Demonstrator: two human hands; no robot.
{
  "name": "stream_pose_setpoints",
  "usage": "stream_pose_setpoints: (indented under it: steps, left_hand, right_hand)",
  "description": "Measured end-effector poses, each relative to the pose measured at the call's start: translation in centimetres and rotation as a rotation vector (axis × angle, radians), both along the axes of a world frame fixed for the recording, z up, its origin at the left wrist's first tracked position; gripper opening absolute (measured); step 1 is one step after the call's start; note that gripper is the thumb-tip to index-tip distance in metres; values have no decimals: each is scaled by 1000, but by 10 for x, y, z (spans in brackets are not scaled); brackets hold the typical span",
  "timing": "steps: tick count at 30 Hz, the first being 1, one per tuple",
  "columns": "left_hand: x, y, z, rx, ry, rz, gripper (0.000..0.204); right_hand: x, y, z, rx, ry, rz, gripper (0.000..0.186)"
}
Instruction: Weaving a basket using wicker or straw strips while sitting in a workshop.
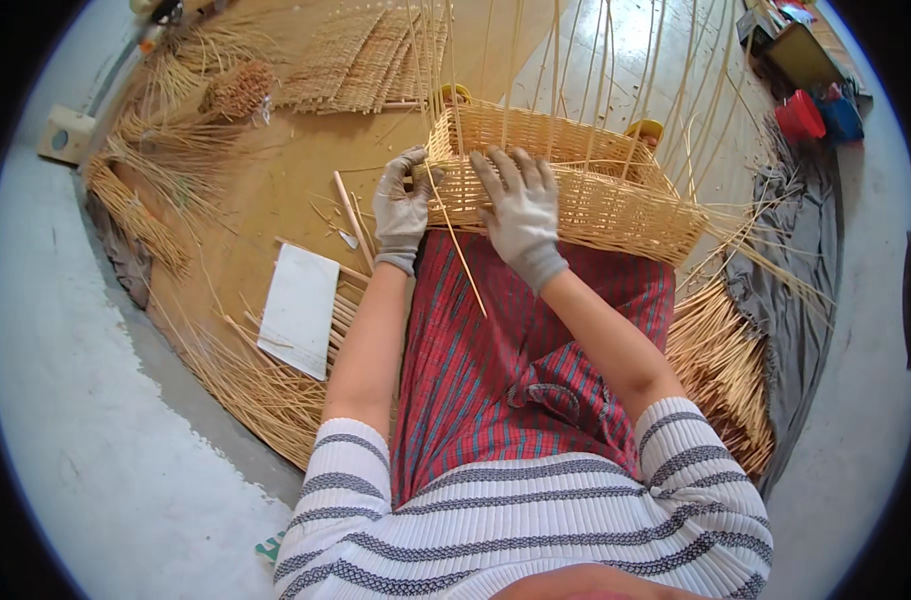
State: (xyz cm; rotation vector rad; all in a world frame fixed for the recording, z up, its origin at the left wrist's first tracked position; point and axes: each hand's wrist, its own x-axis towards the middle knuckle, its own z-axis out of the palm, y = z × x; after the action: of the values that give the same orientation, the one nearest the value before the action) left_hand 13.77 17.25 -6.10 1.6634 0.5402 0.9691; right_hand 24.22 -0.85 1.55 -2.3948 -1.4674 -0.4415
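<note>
A half-woven rectangular wicker basket (621,212) lies across my lap, with tall upright stakes (606,60) rising from its walls. My left hand (402,208), in a pale work glove, is closed around the basket's near left corner. My right hand (524,205), gloved too, lies against the near wall with its fingers stretched and apart over the upper edge. One loose wicker strand (458,245) hangs from the left corner down over the red checked cloth (536,330) on my lap. The undersides of both hands are hidden.
A woven wicker panel (366,60) lies on the floor ahead. Bundled wicker (146,215) and a white board (299,310) are on the left. More cut strands (721,360), a grey cloth (791,340) and a red container (800,117) are on the right.
</note>
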Motion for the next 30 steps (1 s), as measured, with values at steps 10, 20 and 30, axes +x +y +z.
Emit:
stream_pose_setpoints:
  steps: [10,20,30]
  left_hand:
    - [-24,-52,12,-172,101,165,51]
    - [-9,-141,72,531,284,-63,35]
    - [-4,-127,99,37,225,-276,33]
  right_hand:
    - [-48,-307,-45,447,590,-395,60]
    - [-98,-489,-195,-336,908,-609,46]
    - [-113,-484,-177,-156,1029,-565,41]
